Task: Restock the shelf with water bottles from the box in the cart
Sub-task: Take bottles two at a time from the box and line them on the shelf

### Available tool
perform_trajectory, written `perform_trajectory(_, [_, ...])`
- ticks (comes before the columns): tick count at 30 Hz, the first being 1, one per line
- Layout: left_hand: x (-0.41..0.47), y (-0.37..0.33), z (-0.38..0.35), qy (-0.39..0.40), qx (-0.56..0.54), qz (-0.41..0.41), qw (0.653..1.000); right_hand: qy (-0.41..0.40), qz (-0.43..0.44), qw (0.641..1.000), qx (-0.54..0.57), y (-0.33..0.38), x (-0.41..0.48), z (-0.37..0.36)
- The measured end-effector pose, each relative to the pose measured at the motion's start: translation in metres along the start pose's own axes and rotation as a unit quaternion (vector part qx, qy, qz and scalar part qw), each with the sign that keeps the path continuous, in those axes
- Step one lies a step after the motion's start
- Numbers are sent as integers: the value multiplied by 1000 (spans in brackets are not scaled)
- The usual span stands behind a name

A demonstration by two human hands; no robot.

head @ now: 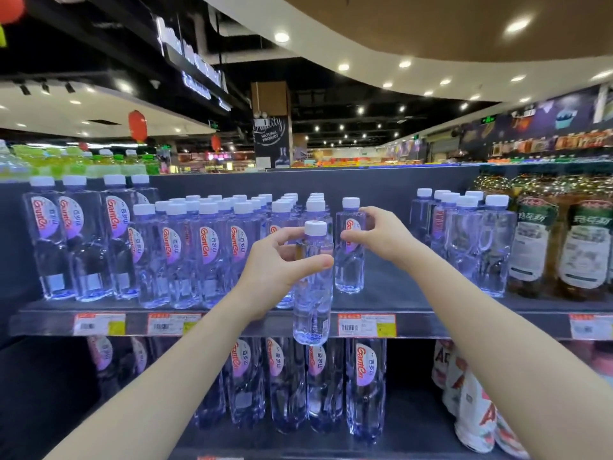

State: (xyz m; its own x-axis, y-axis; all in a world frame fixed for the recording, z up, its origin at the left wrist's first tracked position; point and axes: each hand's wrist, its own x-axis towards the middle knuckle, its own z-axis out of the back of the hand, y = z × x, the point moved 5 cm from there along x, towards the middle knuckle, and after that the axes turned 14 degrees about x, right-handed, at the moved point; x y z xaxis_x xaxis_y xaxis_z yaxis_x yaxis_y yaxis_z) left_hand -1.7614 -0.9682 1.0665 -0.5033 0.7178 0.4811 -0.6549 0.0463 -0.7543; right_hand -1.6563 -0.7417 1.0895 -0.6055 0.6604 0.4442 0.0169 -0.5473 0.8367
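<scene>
Placing step: left hand (pixel 282 263) grips clear white-capped plastic water bottle (pixel 313 287) off dark shelf (pixel 414 293) edge; right hand (pixel 378 237) pinches shelved bottle (pixel 350 247) beyond. Next: seat held bottle in gap w/ label forward.

Recessed ceiling lights (pixel 516 25); red lanterns (pixel 137 125); black pillar (pixel 271 127).

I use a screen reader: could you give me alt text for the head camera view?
A left hand holds a water bottle before a shelf, while the right hand grips another bottle standing there beside rows of identical bottles.
</scene>
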Motion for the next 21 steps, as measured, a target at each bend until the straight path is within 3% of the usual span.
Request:
perform_trajectory(9, [2, -3, 0, 9, -27, -3, 1000, -46, -19, 998, 28, -25, 32, -11])
perform_trajectory(21, [-2, 2, 3, 6, -16, -12, 1000, -43, -22, 999, 26, -34, 67, -26])
